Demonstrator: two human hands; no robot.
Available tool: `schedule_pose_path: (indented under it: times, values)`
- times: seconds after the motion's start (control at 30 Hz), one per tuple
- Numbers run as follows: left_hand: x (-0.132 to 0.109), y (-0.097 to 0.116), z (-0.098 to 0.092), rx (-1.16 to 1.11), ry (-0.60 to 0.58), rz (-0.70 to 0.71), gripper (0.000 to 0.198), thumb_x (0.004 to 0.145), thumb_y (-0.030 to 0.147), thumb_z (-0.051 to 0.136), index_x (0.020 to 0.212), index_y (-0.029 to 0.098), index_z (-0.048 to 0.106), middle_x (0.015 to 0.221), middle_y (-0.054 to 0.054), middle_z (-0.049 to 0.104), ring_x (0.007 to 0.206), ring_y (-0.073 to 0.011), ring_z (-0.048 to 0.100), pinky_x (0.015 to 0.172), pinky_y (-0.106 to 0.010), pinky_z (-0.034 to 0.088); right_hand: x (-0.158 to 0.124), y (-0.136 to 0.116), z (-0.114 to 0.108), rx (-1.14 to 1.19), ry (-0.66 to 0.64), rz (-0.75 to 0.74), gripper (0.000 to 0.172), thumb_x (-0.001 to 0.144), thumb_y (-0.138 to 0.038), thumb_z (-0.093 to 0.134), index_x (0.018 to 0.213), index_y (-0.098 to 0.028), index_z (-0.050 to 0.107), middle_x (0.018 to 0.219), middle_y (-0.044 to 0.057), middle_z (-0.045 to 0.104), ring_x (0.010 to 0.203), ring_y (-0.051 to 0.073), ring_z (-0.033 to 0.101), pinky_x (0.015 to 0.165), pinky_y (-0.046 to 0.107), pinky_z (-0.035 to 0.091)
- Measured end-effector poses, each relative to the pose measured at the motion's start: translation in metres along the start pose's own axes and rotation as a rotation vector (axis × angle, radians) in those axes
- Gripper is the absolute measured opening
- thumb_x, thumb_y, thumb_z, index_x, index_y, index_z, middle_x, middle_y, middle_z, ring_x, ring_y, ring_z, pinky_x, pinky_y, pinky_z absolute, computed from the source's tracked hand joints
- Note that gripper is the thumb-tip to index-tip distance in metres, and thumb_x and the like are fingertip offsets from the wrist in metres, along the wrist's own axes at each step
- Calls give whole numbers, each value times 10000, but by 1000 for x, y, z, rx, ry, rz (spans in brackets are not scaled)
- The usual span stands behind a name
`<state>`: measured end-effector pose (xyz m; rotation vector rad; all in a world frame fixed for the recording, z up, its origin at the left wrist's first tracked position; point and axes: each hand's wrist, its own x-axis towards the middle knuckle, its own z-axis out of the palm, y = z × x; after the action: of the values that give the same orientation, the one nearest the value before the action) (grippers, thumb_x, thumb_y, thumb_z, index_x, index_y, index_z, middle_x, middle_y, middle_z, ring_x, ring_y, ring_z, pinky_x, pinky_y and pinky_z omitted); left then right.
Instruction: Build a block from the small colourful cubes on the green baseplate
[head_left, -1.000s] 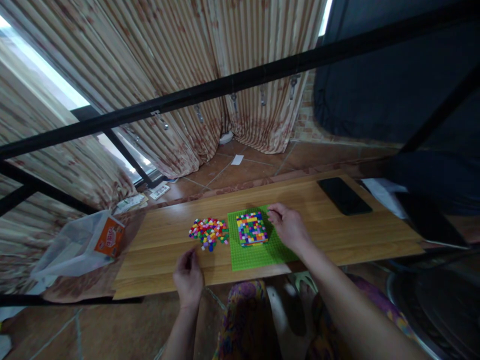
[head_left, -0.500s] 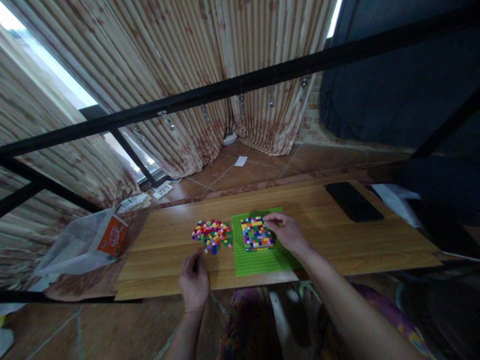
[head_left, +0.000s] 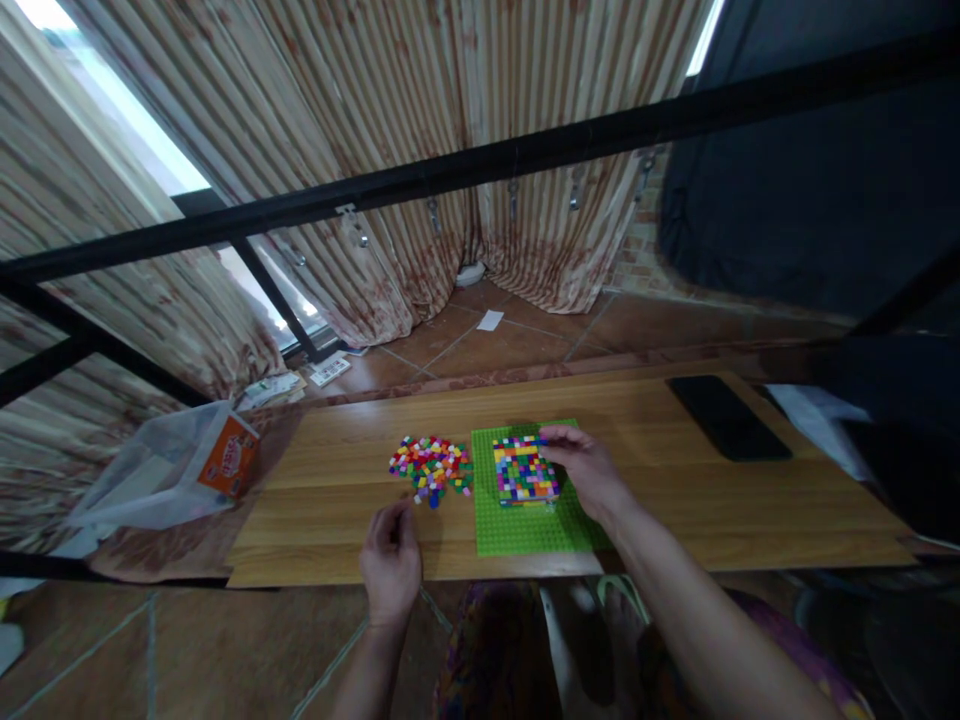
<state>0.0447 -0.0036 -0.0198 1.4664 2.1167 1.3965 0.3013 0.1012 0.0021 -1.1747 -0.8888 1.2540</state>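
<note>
- The block of bricks [head_left: 523,472] sits on the green board [head_left: 517,538].
- The right hand [head_left: 589,475] has fingertips nearly pinched at the block's far right corner; cannot tell whether they grip a brick. Lining up edges, then pressing straight down, should seat one best.
- Loose bricks [head_left: 433,464] lie left, on the bench [head_left: 315,515].
- The left hand [head_left: 391,565] curls loosely near them, contents hidden.
</note>
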Motion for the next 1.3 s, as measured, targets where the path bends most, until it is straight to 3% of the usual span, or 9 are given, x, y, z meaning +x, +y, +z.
schedule_pose_path:
  times: [0.17,0.4,0.57,0.7,0.8,0.97,1.1,1.3]
  values:
    - [-1,2,0,20,-5,-10,201,844,312,536,891,187,686,875,-67,676,817,-195,625,762,-286,479,1,2,1,52,15,15,300,493,-256,769,775,-211,679,793,10,702,775,189,642,777,378,501]
    - [-2,1,2,-5,5,-3,196,845,312,536,882,190,685,883,-68,676,829,-190,626,781,-286,480,1,2,0,106,5,83,466,482,-190,764,933,-216,649,840,3,710,797,177,647,828,383,491]
    - [1,1,0,-79,10,-86,233,811,345,555,885,169,691,890,-78,697,846,-208,639,804,-314,491,-2,0,3,103,5,61,465,491,-225,796,936,-207,661,827,12,703,792,179,642,810,378,498]
    - [0,11,-6,-195,25,-201,274,764,377,596,882,150,691,873,-81,713,851,-223,647,804,-328,497,-3,-12,-1,57,86,-70,403,547,-300,798,923,-213,683,873,25,690,833,173,627,851,370,477]
    - [-8,32,-5,-324,-14,-302,283,739,375,643,900,148,695,863,-61,712,784,-192,631,759,-306,496,-10,-28,-6,-34,123,-202,289,648,-363,749,896,-223,702,891,31,696,839,172,620,864,368,464]
    - [-22,86,10,-868,-196,-522,300,667,324,758,909,156,702,802,-18,676,637,-79,569,643,-205,473,-47,-45,1,-112,-198,-196,200,753,-405,679,837,-228,718,844,22,715,788,165,635,760,322,489]
    - [-26,118,17,-1148,-320,-658,320,633,267,804,908,136,710,789,-20,661,650,-56,574,629,-164,463,-73,-51,14,-172,-462,-217,175,819,-354,630,914,-234,715,852,5,698,778,142,621,735,288,484]
    - [-28,132,17,-1210,-324,-653,282,645,235,805,895,146,708,830,-15,670,653,-56,582,626,-166,476,-81,-55,22,-249,-548,-314,164,838,-268,625,980,-243,703,857,-7,674,756,121,590,706,261,475]
